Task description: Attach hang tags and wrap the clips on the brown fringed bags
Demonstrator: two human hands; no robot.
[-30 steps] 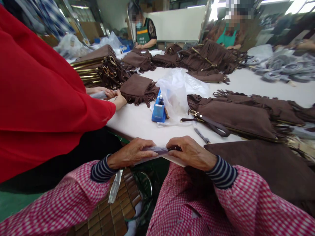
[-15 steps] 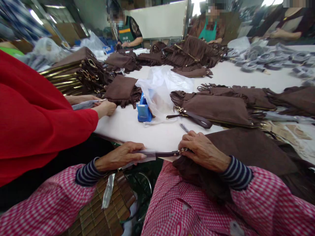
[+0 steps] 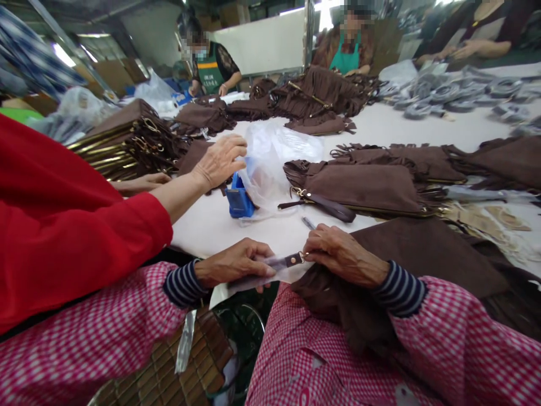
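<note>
Head view: a thin clear film sleeve [image 3: 253, 276] is pinched at the table edge by the left hand [image 3: 234, 265], whose fingers are curled down over it with the thumb beneath. The short dark strap end [image 3: 293, 260] with its small metal clasp is seen sticking out of the sleeve towards the right hand [image 3: 338, 256]. That hand is closed into a loose fist, knuckles up, and the clasp end appears to be nipped at its fingertips, though the contact itself is hidden by the fingers. Under the right wrist a brown suede bag [image 3: 422, 251] is spread across the table [image 3: 220, 223] and is draped over the lap.

The strap is judged light and limp; it is likely to be controlled best at the stiffer clasp end, where the metal gives a firm point. The film is judged slick and flimsy, easily crumpled, so a flat pinch near its open mouth is called for. The suede is soft and floppy and is better held down by the forearm than lifted.

Just beyond, another bag [image 3: 363, 189] with a looped strap is laid flat, and a small pen-like item [image 3: 308, 223] is seen between it and the hands. To the left, a co-worker's hand [image 3: 220, 160], from a red sleeve [image 3: 76, 225], is held open above a blue dispenser [image 3: 238, 200] beside a clear plastic bag [image 3: 274, 158].
</note>
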